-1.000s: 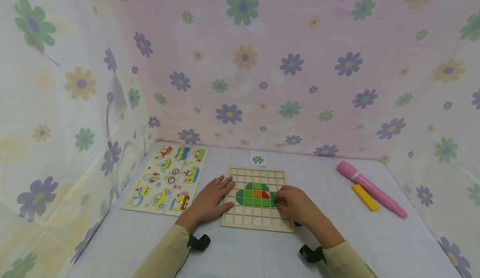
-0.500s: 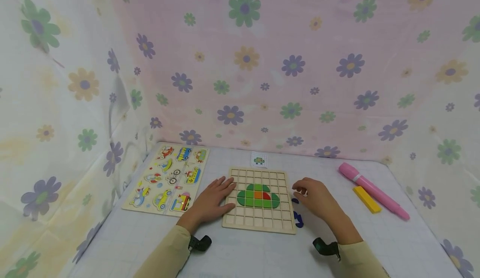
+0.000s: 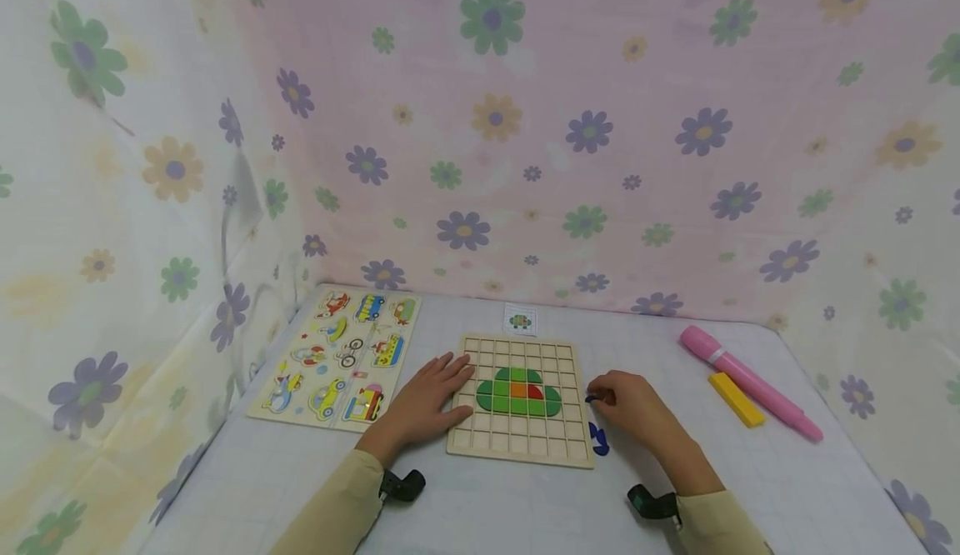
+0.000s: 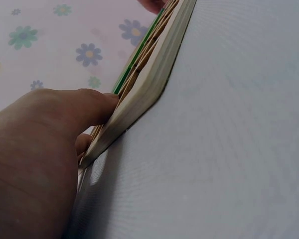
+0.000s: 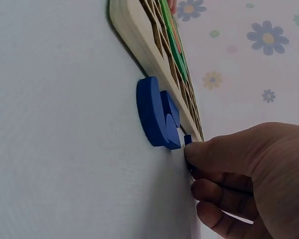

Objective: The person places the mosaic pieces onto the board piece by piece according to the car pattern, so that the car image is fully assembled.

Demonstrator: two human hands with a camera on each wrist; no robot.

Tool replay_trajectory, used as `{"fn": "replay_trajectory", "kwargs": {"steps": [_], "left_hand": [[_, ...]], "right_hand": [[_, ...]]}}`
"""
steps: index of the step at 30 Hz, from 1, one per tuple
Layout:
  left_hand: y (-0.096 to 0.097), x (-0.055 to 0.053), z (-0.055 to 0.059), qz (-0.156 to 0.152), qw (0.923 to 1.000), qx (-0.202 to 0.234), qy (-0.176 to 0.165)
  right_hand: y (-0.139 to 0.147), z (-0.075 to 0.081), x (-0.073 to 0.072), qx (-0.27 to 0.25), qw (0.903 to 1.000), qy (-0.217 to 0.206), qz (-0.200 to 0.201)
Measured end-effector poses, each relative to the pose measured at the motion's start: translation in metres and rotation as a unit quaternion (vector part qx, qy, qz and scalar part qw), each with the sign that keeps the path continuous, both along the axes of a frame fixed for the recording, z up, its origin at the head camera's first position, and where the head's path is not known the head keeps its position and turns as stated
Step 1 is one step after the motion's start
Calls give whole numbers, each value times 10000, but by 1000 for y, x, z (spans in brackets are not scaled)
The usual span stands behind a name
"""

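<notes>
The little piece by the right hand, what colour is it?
Blue. The little piece near the right hand shows best in the right wrist view.

A child's play corner, screened off with cloth.
Flowered curtains wall in a desk carrying a vehicle puzzle, a grid board and a pink marker.
</notes>
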State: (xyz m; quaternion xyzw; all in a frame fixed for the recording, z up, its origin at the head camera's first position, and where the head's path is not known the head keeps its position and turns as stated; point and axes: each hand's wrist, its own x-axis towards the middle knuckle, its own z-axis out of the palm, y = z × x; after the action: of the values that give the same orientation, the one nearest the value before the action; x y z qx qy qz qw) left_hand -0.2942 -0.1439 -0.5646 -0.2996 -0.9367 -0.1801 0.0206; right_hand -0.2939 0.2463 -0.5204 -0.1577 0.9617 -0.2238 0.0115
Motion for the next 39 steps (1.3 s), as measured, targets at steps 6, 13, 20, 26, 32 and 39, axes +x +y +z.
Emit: {"fn": "replay_trajectory", "kwargs": {"steps": [6,13,20,26,32,39], "left_hand": [[1,1,2,8,10000,51,-72],[-1,1,2,-14,10000,66,-16],[-2,2,1,61,10000,16,-68],[-1,1,1,-5,9999,93,-41],[0,0,2,-23,9999,124,-22],[0,1,3,-20,9999,112,-45]], "right_hand": [[3,-3,0,17,10000,82,3],[5,5,1,-115,9996,232,-138],[-4,17,5,-314,9988,368,-124],[-15,29,16,-491,9971,568,-96],[-31,34,26,-521,9944,871,303],[-50,26,32,-573,9937,869,415]]}}
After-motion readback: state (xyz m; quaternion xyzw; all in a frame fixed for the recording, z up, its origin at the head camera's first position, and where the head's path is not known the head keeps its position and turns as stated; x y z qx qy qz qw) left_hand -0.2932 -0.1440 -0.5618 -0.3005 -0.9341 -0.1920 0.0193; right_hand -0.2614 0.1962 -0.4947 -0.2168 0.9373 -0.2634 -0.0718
